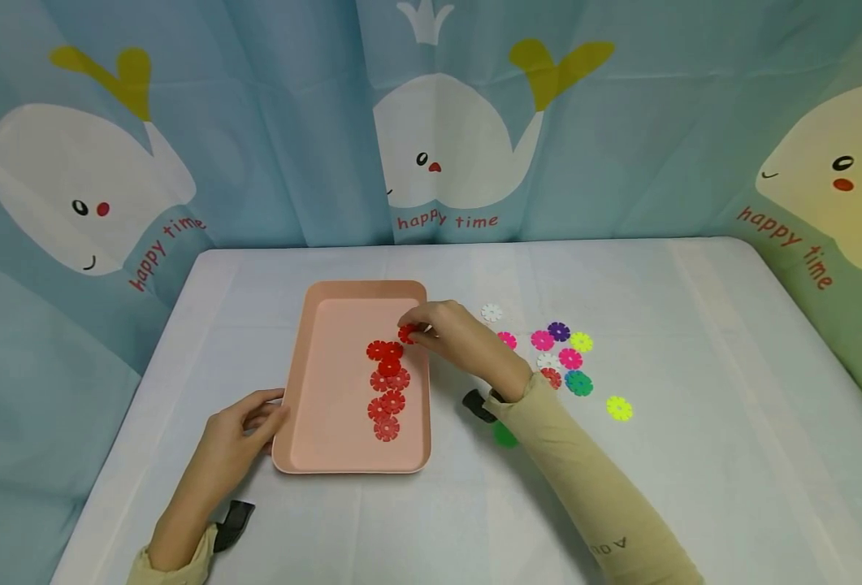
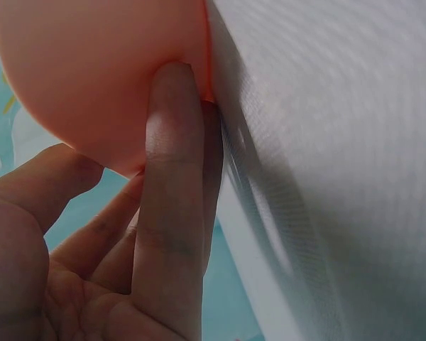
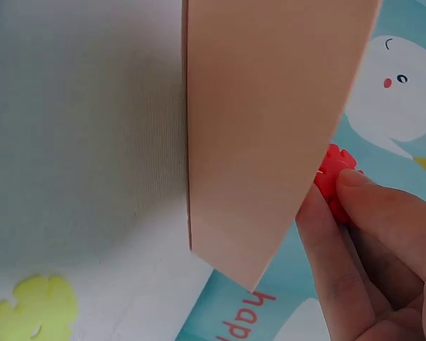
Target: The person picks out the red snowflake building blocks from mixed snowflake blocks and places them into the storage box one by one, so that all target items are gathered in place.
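A pink rectangular tray (image 1: 331, 463) lies on the table, holding several red, flower-shaped plastic discs (image 1: 387, 428) in a rough column on its right half. My left hand (image 1: 236, 435) holds the tray's left side near the front corner; in the left wrist view its fingers (image 2: 172, 142) touch the outer wall and the thumb meets the rim. Over the tray's right rim, my right hand (image 1: 448, 333) pinches a red notched disc (image 3: 334, 174) between thumb and finger. The right wrist view shows the tray's outer wall (image 3: 263, 128) beside that hand.
Right of the tray lie loose discs: white (image 1: 491, 312), purple (image 1: 558, 331), pink (image 1: 570, 358), teal (image 1: 579, 383) and yellow (image 1: 619, 408). A green disc (image 1: 505, 435) and a red one (image 1: 551, 378) are partly covered by the right sleeve. A whale-print curtain (image 1: 292, 162) hangs behind the table.
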### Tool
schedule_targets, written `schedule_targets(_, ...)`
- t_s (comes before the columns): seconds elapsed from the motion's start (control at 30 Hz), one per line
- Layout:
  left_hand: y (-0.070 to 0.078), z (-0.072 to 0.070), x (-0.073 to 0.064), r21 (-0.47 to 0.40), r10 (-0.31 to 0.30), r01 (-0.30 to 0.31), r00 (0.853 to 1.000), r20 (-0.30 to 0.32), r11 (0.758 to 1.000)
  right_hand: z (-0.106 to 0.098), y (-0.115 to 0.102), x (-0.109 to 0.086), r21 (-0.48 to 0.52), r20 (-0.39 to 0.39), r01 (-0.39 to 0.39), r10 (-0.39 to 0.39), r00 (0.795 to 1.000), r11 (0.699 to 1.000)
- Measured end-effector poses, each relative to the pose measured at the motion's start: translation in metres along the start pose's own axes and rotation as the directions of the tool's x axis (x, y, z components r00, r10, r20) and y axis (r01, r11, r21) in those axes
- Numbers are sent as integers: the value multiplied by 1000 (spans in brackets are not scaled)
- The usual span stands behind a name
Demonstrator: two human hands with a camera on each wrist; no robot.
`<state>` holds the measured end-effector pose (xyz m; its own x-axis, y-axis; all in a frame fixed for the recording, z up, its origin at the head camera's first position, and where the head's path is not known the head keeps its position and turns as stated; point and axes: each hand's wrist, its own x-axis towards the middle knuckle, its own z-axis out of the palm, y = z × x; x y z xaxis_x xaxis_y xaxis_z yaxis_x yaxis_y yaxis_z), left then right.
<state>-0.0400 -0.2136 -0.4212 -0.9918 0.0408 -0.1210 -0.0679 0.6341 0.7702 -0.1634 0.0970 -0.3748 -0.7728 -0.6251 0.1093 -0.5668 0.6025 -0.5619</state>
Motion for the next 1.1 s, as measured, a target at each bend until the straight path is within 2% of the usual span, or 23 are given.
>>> schedule_targets(0.27, 0, 0, 0, -19, -8, 8, 1000, 1, 1000, 6, 2, 8, 2, 19, -12, 12, 1000, 1000)
schedule_targets(0.6, 1, 0, 1, 42, 1, -1, 1000, -6, 999, 12, 4, 18, -7, 33, -10, 11, 999, 1000)
schedule_targets(0.87, 1, 0, 0, 23, -7, 7, 1000, -6, 1000, 16, 3, 24, 3, 66, -18, 18, 998, 1000)
schedule_targets(1.1, 1, 0, -1, 39, 4, -3, 1000, -11, 999, 21, 4, 29, -6, 83, -30, 31, 996, 1000)
